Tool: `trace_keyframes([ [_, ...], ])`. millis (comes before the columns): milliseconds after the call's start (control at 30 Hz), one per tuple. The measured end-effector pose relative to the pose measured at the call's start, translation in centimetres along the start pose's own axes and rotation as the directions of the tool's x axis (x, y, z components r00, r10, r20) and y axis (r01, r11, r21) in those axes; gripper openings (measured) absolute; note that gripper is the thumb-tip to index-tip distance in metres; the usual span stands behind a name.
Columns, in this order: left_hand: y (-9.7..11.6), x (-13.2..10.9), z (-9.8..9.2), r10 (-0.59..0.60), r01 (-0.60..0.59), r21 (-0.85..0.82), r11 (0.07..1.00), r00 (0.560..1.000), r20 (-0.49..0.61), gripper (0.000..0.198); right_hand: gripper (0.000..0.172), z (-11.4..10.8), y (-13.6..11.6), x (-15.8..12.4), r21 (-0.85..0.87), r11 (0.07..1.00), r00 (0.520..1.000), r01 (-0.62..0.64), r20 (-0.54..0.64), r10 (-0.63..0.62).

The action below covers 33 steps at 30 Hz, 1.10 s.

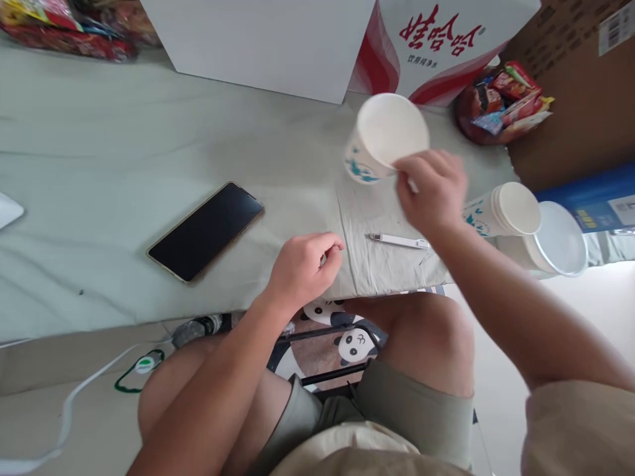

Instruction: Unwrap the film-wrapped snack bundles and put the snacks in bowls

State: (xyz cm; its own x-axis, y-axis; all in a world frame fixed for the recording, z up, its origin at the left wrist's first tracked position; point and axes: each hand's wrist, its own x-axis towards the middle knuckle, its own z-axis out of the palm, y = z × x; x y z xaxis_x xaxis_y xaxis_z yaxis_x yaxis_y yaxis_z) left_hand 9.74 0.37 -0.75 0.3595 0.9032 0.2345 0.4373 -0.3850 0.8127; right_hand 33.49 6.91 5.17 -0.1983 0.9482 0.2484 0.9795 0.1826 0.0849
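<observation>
My right hand [433,185] pinches the rim of a white paper cup [364,149] with a teal print. The cup is tilted, its open mouth facing up toward me. My left hand [312,264] rests at the table's front edge, fingers curled; I cannot make out anything in them. Between my hands and a little right lies a white pen [398,240]. A black smartphone [206,231] lies screen up on the left. Beside my right forearm, a few stacked paper cups [516,208] lie on their side, next to a larger white tub [560,238].
Along the back stand a white box [268,46] and a red-and-white box [441,53] with writing. A bowl of wrapped snacks [506,106] sits by a brown carton [570,86]. More snack packets [69,33] lie at the back left. A pale green cloth [74,165] covers the table.
</observation>
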Motion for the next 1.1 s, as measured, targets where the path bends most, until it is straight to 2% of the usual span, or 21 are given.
trace_keyframes([
  [100,-0.4,0.0,0.2,-0.02,0.02,0.022,1.0,1.0,-0.001,0.025,0.044,2.3,-4.1,3.7,0.044,0.997,0.993,0.066,0.097,-0.07],
  [200,-0.7,-0.1,0.2,-0.033,0.032,0.031,0.999,0.999,0.006,0.025,0.046,2.2,-3.8,3.4,0.097,0.991,0.99,0.097,0.091,-0.105],
  [267,-0.7,-0.3,0.1,-0.026,0.025,0.04,0.999,1.0,0.011,0.025,0.046,1.4,-1.5,0.6,0.116,0.993,1.0,0.018,0.0,-0.019],
  [333,-0.7,-0.5,-0.1,-0.007,0.006,0.053,0.999,1.0,0.013,0.025,0.042,0.7,2.4,-3.7,0.142,0.981,0.976,-0.131,-0.157,0.153],
  [367,-0.6,-0.6,-0.2,0.004,-0.005,0.061,0.998,1.0,0.014,0.025,0.041,0.6,4.7,-6.1,0.136,0.96,0.934,-0.243,-0.234,0.269],
  [433,-0.5,-0.7,-0.5,0.023,-0.024,0.075,0.997,1.0,0.018,0.026,0.043,0.8,9.5,-11.0,0.084,0.882,0.812,-0.463,-0.36,0.46],
  [500,-0.3,-0.7,-0.6,0.039,-0.04,0.086,0.996,0.999,0.018,0.026,0.046,1.3,14.0,-15.2,-0.006,0.753,0.702,-0.658,-0.368,0.61],
  [533,-0.3,-0.7,-0.5,0.045,-0.046,0.091,0.995,0.999,0.015,0.026,0.049,1.4,15.8,-16.9,-0.051,0.695,0.673,-0.718,-0.31,0.672],
  [567,-0.3,-0.6,-0.4,0.05,-0.051,0.098,0.994,0.999,0.013,0.026,0.051,1.5,17.3,-18.3,-0.08,0.669,0.669,-0.739,-0.201,0.716],
  [633,-0.3,-0.4,-0.1,0.058,-0.059,0.115,0.992,0.998,0.014,0.026,0.05,1.6,19.2,-20.0,-0.081,0.681,0.685,-0.728,-0.038,0.728],
  [700,-0.5,-0.1,0.3,0.056,-0.058,0.13,0.99,0.998,0.02,0.026,0.049,1.4,20.0,-20.2,-0.047,0.69,0.691,-0.723,-0.031,0.722],
  [733,-0.6,0.0,0.5,0.05,-0.053,0.13,0.99,0.998,0.022,0.026,0.05,1.3,20.1,-19.9,-0.045,0.669,0.671,-0.742,-0.057,0.74],
  [800,-0.9,0.2,0.9,0.031,-0.034,0.125,0.992,0.999,0.026,0.026,0.046,0.8,19.9,-18.7,-0.093,0.588,0.593,-0.804,-0.045,0.804],
  [900,-1.2,0.2,1.2,0.01,-0.015,0.13,0.991,0.999,0.043,0.026,0.011,-0.5,19.2,-16.6,-0.246,0.501,0.481,-0.829,0.14,0.865],
  [967,-1.4,0.2,1.3,0.006,-0.014,0.139,0.99,0.998,0.06,0.026,0.023,-1.5,18.9,-15.7,-0.303,0.485,0.434,-0.82,0.221,0.873],
  [1033,-1.4,0.3,1.2,0.004,-0.014,0.139,0.99,0.997,0.072,0.026,0.027,-2.3,19.0,-15.3,-0.281,0.512,0.436,-0.812,0.291,0.852],
  [1100,-1.4,0.3,1.1,0.001,-0.011,0.137,0.991,0.997,0.079,0.026,0.031,-2.8,19.2,-15.5,-0.273,0.563,0.486,-0.78,0.301,0.82],
])
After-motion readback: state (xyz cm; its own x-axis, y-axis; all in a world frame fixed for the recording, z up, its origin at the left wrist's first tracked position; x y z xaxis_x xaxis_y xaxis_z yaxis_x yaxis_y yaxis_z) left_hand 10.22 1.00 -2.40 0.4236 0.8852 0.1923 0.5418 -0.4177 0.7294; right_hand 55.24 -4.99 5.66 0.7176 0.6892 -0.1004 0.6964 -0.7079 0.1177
